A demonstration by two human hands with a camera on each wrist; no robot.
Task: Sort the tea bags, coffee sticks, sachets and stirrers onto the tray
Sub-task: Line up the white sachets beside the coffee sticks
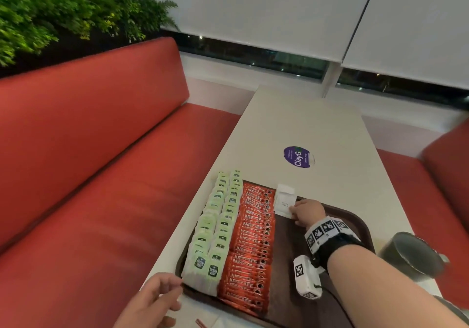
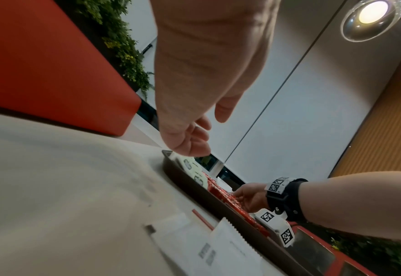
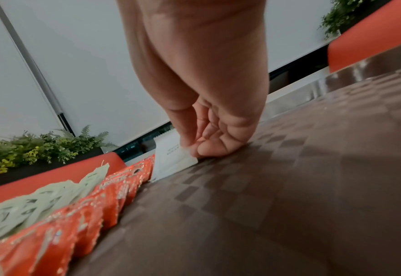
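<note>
A dark brown tray [image 1: 355, 217] lies on the pale table. Two rows of green tea bags [image 1: 218, 223] fill its left side, and a row of red coffee sticks [image 1: 253, 241] runs beside them. At the tray's far end my right hand [image 1: 304, 212] pinches a white sachet [image 1: 284, 204] between thumb and fingers, its lower edge on the tray floor [image 3: 289, 177] next to the coffee sticks [image 3: 123, 183]. My left hand [image 1: 157, 297] hovers by the tray's near left corner, fingers loosely curled, holding nothing. More white sachets [image 2: 218, 248] and a red stirrer [image 2: 202, 219] lie on the table before the tray.
A dark metal cup [image 1: 411, 256] stands at the tray's right, close to my right forearm. A purple round sticker [image 1: 298, 157] marks the table's middle. Red sofa seats [image 1: 101, 175] flank the table on both sides, with plants behind the left one.
</note>
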